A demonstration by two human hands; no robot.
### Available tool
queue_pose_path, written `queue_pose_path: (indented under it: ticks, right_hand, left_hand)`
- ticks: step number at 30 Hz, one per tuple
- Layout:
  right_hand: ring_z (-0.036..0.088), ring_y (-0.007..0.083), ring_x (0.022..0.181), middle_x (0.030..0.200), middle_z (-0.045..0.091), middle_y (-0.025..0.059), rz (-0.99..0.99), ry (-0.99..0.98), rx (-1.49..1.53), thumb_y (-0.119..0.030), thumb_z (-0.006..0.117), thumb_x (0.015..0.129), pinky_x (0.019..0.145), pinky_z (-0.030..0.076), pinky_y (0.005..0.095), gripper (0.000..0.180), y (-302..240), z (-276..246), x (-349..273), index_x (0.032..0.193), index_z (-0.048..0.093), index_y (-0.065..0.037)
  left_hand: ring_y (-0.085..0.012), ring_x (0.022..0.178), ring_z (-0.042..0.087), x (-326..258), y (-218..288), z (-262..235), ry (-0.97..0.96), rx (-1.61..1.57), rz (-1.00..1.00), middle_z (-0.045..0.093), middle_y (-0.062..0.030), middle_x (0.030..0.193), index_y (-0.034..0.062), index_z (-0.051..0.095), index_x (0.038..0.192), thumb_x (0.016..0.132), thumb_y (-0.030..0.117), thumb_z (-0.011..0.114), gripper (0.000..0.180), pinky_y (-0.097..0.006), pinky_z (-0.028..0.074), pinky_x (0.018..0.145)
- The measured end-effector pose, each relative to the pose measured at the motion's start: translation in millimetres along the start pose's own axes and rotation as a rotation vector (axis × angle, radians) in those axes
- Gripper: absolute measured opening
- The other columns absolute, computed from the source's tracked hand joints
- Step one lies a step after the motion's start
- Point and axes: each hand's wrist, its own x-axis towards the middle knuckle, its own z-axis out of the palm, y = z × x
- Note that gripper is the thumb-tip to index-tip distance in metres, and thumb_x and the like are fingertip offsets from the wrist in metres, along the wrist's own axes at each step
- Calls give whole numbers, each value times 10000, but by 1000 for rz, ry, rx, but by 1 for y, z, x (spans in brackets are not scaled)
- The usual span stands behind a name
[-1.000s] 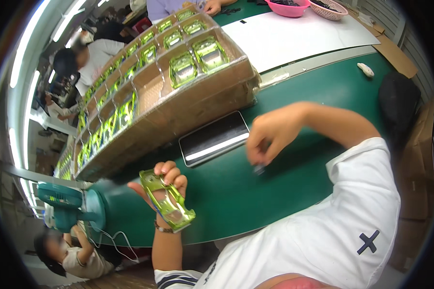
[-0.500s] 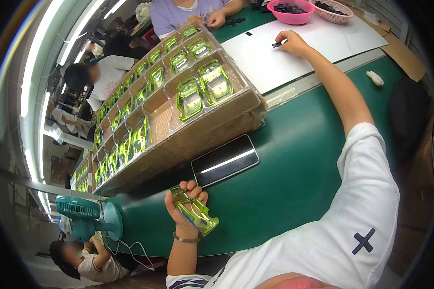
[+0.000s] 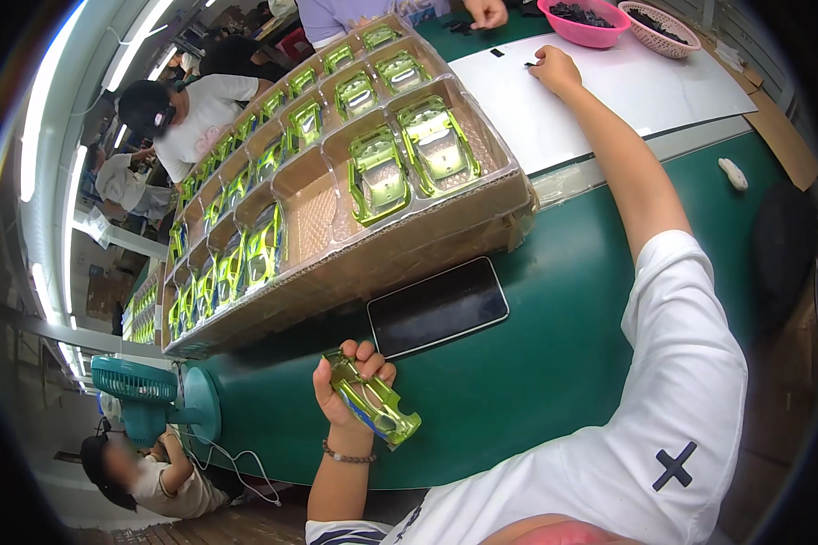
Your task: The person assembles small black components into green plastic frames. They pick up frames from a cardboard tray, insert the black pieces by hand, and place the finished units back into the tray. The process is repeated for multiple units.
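One black piece (image 3: pixel 530 64) (mostly hidden) sits pinched in the right hand (image 3: pixel 556 73), now swung out over the white board (image 3: pixel 627 100) at one o'clock. Gripped in the left hand (image 3: pixel 339 413) at six o'clock, the green shell (image 3: pixel 373 400) presumably waits.

assembly workshop: tube lights (image 3: pixel 49 100), workers (image 3: pixel 211 111), tray (image 3: pixel 311 222) of green shells (image 3: pixel 379 179)

Bench surroundings, sited from phone (image 3: pixel 438 309)

Phone lies flat on the green table (image 3: pixel 554 363), screen dark. Teal fan (image 3: pixel 147 413): left of phone. Small white object (image 3: pixel 733 174): right of phone, farther off; kind unclear. Dark bulky shape (image 3: pixel 784 259): right of phone. Person in beige (image 3: pixel 182 495): far left of phone.
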Motion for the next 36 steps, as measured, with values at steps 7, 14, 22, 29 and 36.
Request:
queue_pose_path:
  ticks: [7, 14, 22, 29, 36]
  right_hand:
    - [633, 237, 948, 1017, 663, 90, -15, -22, 37, -233, 735, 717, 838, 488, 337, 454, -4, -3, -13, 1112, 603, -51]
    - [610, 254, 1036, 1136, 635, 105, -49, -110, -40, -229, 687, 765, 900, 472, 359, 471, -11, -13, -18, 1188, 562, -63]
    - [608, 268, 1038, 1130, 638, 109, -52, -102, -6, -106, 573, 808, 895, 475, 365, 389, -5, -10, -17, 1196, 563, -74]
    - [618, 278, 1002, 1073, 655, 125, -59, -83, 27, -72, 543, 811, 874, 481, 368, 262, -12, -16, -16, 1042, 665, -75]
    - [616, 284, 1016, 1122, 639, 137, -140, -114, -14, -200, 535, 865, 862, 485, 357, 301, -13, 1, -1, 1121, 650, -90]
  left_hand:
    - [-128, 739, 469, 0, 2, -3, 12, -41, -20, 465, -43, 903, 60, 486, 975, 879, 430, 540, 386, -325, 375, 739]
    - [-126, 723, 453, 1, 2, -2, 19, -49, -27, 472, -42, 896, 75, 501, 988, 873, 408, 537, 354, -316, 375, 733]
    - [-128, 718, 454, 1, 2, -1, 25, -51, -33, 476, -43, 895, 74, 503, 987, 870, 412, 541, 360, -316, 375, 733]
    - [-128, 713, 456, 2, 2, -2, 29, -58, -37, 478, -43, 889, 74, 505, 985, 868, 413, 545, 361, -318, 379, 730]
    - [-126, 712, 457, 0, 4, 0, 46, -59, -27, 479, -47, 894, 71, 506, 985, 871, 407, 545, 356, -312, 374, 717]
